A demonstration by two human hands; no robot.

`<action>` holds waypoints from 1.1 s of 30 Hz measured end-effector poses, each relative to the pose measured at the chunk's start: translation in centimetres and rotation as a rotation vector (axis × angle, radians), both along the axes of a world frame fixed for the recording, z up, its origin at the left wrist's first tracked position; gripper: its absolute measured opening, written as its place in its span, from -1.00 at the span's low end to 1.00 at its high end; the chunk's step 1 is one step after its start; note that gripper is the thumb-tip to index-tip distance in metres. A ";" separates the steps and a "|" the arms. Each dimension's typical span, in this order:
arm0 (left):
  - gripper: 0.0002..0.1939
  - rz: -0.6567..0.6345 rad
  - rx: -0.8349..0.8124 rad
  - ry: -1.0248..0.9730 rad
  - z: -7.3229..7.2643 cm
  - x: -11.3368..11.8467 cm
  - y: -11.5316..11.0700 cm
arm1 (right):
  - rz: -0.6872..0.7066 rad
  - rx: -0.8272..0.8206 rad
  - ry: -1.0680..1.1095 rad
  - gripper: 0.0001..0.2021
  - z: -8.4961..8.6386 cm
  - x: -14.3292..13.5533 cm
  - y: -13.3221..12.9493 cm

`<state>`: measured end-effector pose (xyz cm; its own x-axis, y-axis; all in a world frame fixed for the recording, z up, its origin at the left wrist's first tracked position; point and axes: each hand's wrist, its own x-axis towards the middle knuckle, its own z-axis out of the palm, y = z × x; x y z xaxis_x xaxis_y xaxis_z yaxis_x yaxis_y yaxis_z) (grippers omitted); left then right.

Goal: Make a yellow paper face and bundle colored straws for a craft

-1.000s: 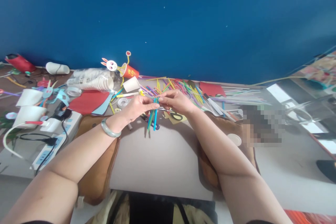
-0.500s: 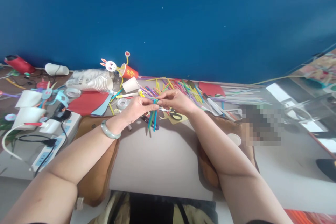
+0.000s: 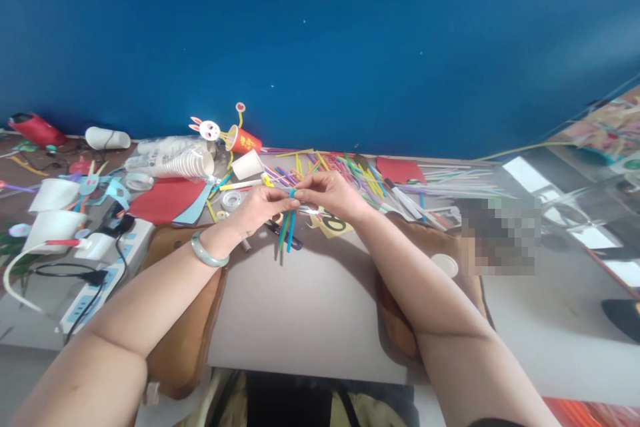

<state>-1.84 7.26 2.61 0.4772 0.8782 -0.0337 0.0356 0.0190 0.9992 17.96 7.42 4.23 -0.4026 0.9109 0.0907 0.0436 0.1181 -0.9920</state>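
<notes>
Blue and green straws (image 3: pixel 291 232) hang down between my two hands, joined or bent at the top where my fingertips meet. My left hand (image 3: pixel 261 208), below a pale bracelet (image 3: pixel 207 251), pinches the top of the straws from the left. From the right, my right hand (image 3: pixel 330 192) pinches the same spot, its fingertips touching those of the left. Exactly how the straws are joined is hidden by the fingers. Behind the hands lie loose coloured straws (image 3: pixel 367 177), and black-handled scissors (image 3: pixel 334 223) rest on yellow paper (image 3: pixel 345 229).
A white cup (image 3: pixel 247 165) and an orange rabbit cup (image 3: pixel 245 141) stand behind, near stacked cups (image 3: pixel 187 163). Red paper (image 3: pixel 165 199), a tape roll (image 3: pixel 231 199) and a power strip (image 3: pixel 113 273) are at the left. Brown pads (image 3: pixel 183 320) lie under the forearms.
Both hands have shifted very slightly to the left in view with the straws. The fingers stay pinched at the top of the straws, and the straws hang a little differently.
</notes>
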 end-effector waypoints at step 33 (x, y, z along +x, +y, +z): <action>-0.61 -0.107 0.018 0.051 -0.8 -0.5 0.6 | -0.026 0.046 0.013 -0.65 -0.3 -0.4 -0.1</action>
